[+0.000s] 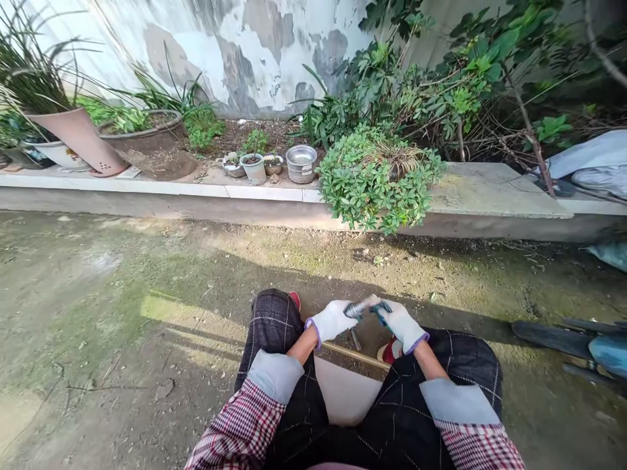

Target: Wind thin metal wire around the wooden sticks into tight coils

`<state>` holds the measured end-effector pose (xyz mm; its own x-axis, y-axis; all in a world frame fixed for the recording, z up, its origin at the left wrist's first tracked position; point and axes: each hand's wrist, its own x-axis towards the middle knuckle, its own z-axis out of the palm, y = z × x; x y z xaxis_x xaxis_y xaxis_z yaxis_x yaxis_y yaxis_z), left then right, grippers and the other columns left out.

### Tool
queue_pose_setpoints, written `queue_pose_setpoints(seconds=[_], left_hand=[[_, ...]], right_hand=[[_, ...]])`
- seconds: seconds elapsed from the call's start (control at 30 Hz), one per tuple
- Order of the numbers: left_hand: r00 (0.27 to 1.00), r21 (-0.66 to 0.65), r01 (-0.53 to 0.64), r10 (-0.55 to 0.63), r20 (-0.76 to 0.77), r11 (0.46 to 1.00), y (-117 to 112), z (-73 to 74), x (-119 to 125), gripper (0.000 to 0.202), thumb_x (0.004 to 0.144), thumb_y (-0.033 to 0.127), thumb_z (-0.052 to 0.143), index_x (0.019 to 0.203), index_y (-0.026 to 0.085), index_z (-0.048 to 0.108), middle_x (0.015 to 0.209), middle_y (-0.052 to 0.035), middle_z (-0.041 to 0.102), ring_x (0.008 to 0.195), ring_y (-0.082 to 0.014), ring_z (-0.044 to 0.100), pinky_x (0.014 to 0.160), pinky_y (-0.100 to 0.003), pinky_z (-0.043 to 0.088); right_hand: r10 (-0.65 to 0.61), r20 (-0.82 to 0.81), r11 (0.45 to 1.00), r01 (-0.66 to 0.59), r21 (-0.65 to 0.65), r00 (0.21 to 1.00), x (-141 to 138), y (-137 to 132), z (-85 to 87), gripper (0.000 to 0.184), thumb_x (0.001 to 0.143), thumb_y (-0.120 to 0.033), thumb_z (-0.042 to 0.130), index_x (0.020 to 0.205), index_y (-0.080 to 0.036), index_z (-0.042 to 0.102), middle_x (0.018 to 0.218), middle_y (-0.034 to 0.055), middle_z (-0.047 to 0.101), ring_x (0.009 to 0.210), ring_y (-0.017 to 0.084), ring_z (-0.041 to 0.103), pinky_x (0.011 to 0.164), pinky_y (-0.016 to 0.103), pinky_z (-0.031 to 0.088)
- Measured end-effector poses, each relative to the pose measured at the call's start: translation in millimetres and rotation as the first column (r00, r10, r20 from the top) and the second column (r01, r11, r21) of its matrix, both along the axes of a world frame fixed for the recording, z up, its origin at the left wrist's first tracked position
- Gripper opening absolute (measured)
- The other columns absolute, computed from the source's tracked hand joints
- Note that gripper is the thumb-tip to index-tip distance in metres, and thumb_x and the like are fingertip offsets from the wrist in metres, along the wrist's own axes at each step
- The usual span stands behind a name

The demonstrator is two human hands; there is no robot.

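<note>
White work gloves with purple cuffs cover both hands, which meet between my knees. My left hand [336,320] is closed around a short, ribbed, silvery-grey piece [356,309], its pale end pointing to the right. My right hand [399,323] has its fingers closed at that pale end. Motion blurs the contact, and dark teal patches show at the fingers. Below the hands a thin wooden stick [355,354] runs across between my legs, above a pale panel [345,388]. A small grey object [355,339] near the stick is too indistinct to name.
Ahead runs a low ledge [206,188] with a large brown pot [147,147], several small pots, a metal tin [301,163] and a leafy bush [377,176]. A flat board [494,189] lies on it at right. A dark wheeled object [563,343] stands on the ground to my right.
</note>
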<state>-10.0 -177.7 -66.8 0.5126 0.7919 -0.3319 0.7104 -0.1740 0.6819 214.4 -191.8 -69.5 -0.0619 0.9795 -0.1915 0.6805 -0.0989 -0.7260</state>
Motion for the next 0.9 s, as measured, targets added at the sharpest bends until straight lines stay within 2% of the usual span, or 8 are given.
queue_pose_setpoints(seconds=[0.13, 0.27, 0.33, 0.43, 0.5, 0.6, 0.73, 0.9], left_hand=[[0.984, -0.019, -0.176, 0.176, -0.005, 0.984, 9.8, -8.9, -4.6, 0.032, 0.1, 0.023, 0.048, 0.124, 0.01, 0.065, 0.086, -0.003, 0.072, 0.06, -0.0113, 0.063, 0.051, -0.02, 0.048], [0.975, 0.034, -0.204, 0.206, -0.087, 0.978, 9.4, -9.9, -9.1, 0.023, 0.096, 0.018, 0.055, 0.112, 0.013, 0.069, 0.087, -0.0048, 0.074, 0.068, -0.014, 0.068, 0.059, -0.021, 0.051], [0.97, 0.085, -0.173, 0.185, -0.156, 0.981, 7.2, -6.7, -9.7, 0.022, 0.097, 0.019, 0.056, 0.114, 0.015, 0.07, 0.097, -0.0097, 0.077, 0.084, -0.0197, 0.074, 0.071, -0.026, 0.055], [0.952, 0.145, -0.068, 0.108, -0.285, 0.987, 4.5, 0.1, -7.8, 0.03, 0.101, 0.016, 0.049, 0.124, 0.015, 0.069, 0.11, -0.0191, 0.077, 0.103, -0.0307, 0.077, 0.087, -0.039, 0.058], [0.932, 0.15, 0.041, 0.016, -0.362, 0.988, 4.6, 5.5, -6.4, 0.034, 0.1, 0.01, 0.046, 0.124, 0.013, 0.07, 0.111, -0.0235, 0.076, 0.107, -0.0361, 0.077, 0.09, -0.047, 0.057], [0.901, 0.142, 0.204, -0.129, -0.413, 0.969, 6.4, 15.5, -9.4, 0.033, 0.095, 0.004, 0.049, 0.116, 0.013, 0.073, 0.112, -0.0247, 0.076, 0.112, -0.0397, 0.076, 0.094, -0.051, 0.057], [0.892, 0.151, 0.321, -0.245, -0.381, 0.935, 3.5, 29.6, -24.7, 0.025, 0.093, 0.012, 0.059, 0.11, 0.019, 0.077, 0.11, -0.0173, 0.079, 0.109, -0.037, 0.077, 0.095, -0.046, 0.056], [0.948, 0.149, 0.224, -0.18, -0.262, 0.963, -3.8, 36.3, -39.1, 0.023, 0.096, 0.032, 0.061, 0.11, 0.023, 0.078, 0.095, -0.0044, 0.08, 0.092, -0.0246, 0.077, 0.078, -0.028, 0.055]], right_hand=[[0.1, -0.023, 0.994, -0.101, -0.039, 0.995, -20.9, -18.9, -9.5, 0.027, 0.089, -0.036, 0.052, 0.08, -0.023, 0.073, 0.073, 0.0044, 0.073, 0.068, 0.021, 0.063, 0.07, 0.033, 0.054], [0.223, -0.036, 0.972, -0.225, -0.059, 0.974, -40.4, -29.3, -7.6, 0.025, 0.088, -0.034, 0.054, 0.078, -0.022, 0.072, 0.082, 0.0071, 0.077, 0.076, 0.022, 0.067, 0.08, 0.035, 0.054], [0.266, -0.039, 0.962, -0.268, -0.06, 0.963, -43.6, -29.9, -2.4, 0.026, 0.09, -0.035, 0.053, 0.081, -0.022, 0.073, 0.086, 0.0077, 0.079, 0.08, 0.023, 0.068, 0.083, 0.036, 0.054], [0.273, -0.031, 0.96, -0.274, -0.055, 0.962, -39.8, -27.2, 6.2, 0.027, 0.092, -0.036, 0.052, 0.09, -0.022, 0.075, 0.095, 0.0087, 0.08, 0.087, 0.025, 0.07, 0.086, 0.036, 0.053], [0.249, -0.016, 0.966, -0.25, -0.06, 0.968, -34.6, -24.7, 10.5, 0.026, 0.091, -0.035, 0.052, 0.091, -0.023, 0.075, 0.092, 0.0088, 0.079, 0.084, 0.025, 0.069, 0.083, 0.036, 0.052], [0.218, -0.007, 0.974, -0.218, -0.055, 0.976, -27.6, -19.4, 14.5, 0.022, 0.088, -0.034, 0.054, 0.082, -0.024, 0.073, 0.086, 0.0086, 0.077, 0.08, 0.025, 0.067, 0.081, 0.036, 0.051], [0.187, -0.048, 0.981, -0.189, -0.039, 0.981, -24.6, -8.5, 15.4, 0.02, 0.084, -0.035, 0.057, 0.073, -0.024, 0.068, 0.082, 0.0078, 0.075, 0.078, 0.024, 0.065, 0.081, 0.036, 0.051], [0.157, -0.133, 0.984, -0.166, -0.061, 0.979, -36.6, -5.1, 2.2, 0.029, 0.087, -0.043, 0.055, 0.069, -0.022, 0.063, 0.071, 0.0047, 0.069, 0.067, 0.02, 0.06, 0.069, 0.032, 0.051]])
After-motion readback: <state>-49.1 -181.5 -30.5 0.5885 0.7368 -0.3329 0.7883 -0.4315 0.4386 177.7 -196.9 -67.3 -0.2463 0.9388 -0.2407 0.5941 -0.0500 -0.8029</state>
